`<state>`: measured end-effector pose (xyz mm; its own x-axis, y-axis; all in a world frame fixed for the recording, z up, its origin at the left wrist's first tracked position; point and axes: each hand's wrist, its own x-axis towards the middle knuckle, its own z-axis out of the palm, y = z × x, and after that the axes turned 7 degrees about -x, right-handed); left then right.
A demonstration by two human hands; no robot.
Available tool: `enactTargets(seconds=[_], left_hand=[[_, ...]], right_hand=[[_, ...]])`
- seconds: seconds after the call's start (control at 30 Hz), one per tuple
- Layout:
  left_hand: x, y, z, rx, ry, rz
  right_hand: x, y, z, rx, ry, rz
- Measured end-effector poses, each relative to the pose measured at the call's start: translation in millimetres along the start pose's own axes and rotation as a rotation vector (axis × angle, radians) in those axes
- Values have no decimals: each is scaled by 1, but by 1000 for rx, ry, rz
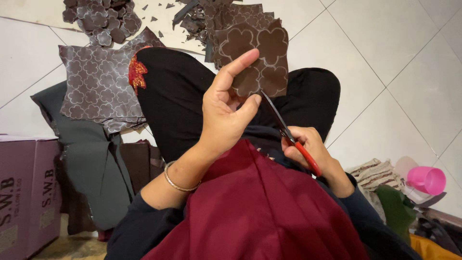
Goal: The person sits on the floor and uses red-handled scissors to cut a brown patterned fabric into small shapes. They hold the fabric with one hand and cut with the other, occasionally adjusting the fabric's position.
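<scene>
Dark red cloth (260, 212) is draping over the lap, nearest the camera. Right hand (313, 151) is gripping the red-handled scissors (288, 135), fingers closed round the handles; blades are angling up to the lower edge of a brown flower-patterned fabric piece (262, 55), probably biting into it, though the hand is hiding the contact. Left hand (226, 108) is holding that piece up over the knees, thumb and fingers clamped on its lower left corner. Farther out, a larger patterned sheet (98, 84) is lying on the tiled floor (385, 58), with cut flower shapes (103, 19) piled beyond.
</scene>
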<state>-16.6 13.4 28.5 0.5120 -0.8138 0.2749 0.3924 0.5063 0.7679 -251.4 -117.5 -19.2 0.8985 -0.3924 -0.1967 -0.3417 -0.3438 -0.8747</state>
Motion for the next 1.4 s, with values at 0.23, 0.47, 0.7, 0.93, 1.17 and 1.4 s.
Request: enactTargets(seconds=[0.23, 0.47, 0.7, 0.93, 1.17, 1.4], left_hand=[[1, 6, 1, 115, -24, 55], [3, 12, -2, 154, -35, 83], [5, 12, -5, 97, -30, 89], [8, 12, -9, -62, -44, 28], [10, 13, -13, -111, -86, 39], [11, 15, -16, -49, -95, 36]], right_hand=[[2, -13, 1, -30, 22, -9], [7, -23, 2, -143, 83, -32], [10, -21, 2, -128, 83, -27], [11, -23, -5, -60, 27, -15], [15, -32, -3, 109, -68, 63], [17, -33, -2, 60, -69, 45]])
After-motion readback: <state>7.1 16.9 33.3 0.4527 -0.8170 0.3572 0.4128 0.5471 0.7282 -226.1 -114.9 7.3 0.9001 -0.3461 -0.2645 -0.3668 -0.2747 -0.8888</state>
